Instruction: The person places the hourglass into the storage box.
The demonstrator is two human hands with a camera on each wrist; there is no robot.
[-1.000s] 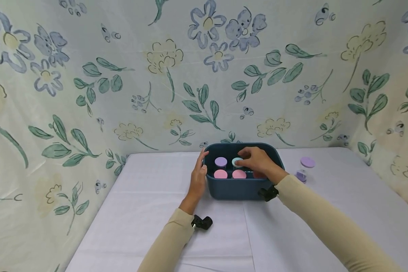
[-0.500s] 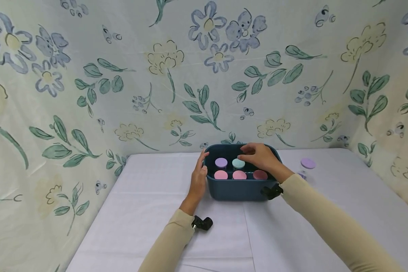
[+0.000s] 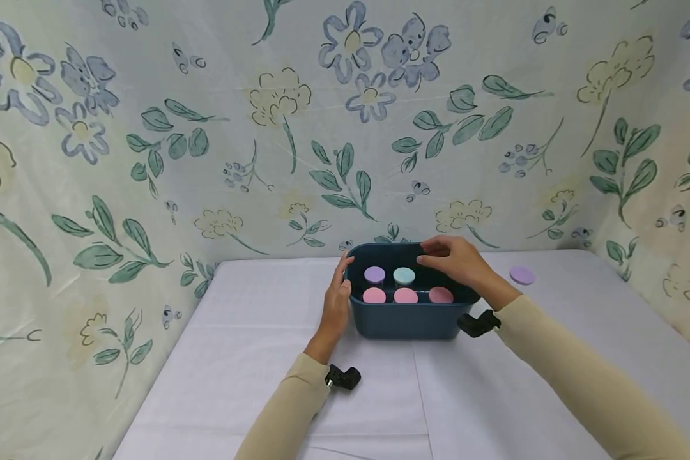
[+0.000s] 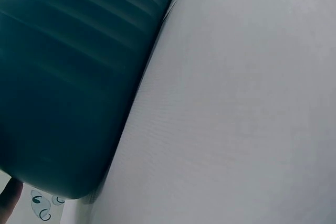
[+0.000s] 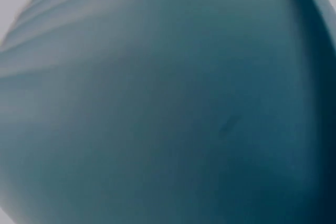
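A dark blue bin (image 3: 405,321) stands on the table near the back. Inside it, a purple-lidded jar (image 3: 374,275) and a light-blue-lidded jar (image 3: 404,276) sit behind a row of three pink-lidded jars (image 3: 405,296). My left hand (image 3: 335,300) rests along the bin's left wall, its fingertips by the rim; only a fingertip shows in the left wrist view. Over the bin's right part is my right hand (image 3: 457,260), fingers apart and holding nothing, clear of the light blue lid. The bin's wall (image 5: 173,103) fills the right wrist view.
Right of the bin stands another jar with a purple lid (image 3: 522,275); my right forearm hides its body. A white cloth covers the table (image 3: 253,332). Floral fabric (image 3: 322,191) hangs close behind the bin and along both sides.
My right hand has let go of the light-blue-lidded jar and drawn back to the right, uncovering its lid and the right-hand pink one. My left hand has stayed at the bin's wall.
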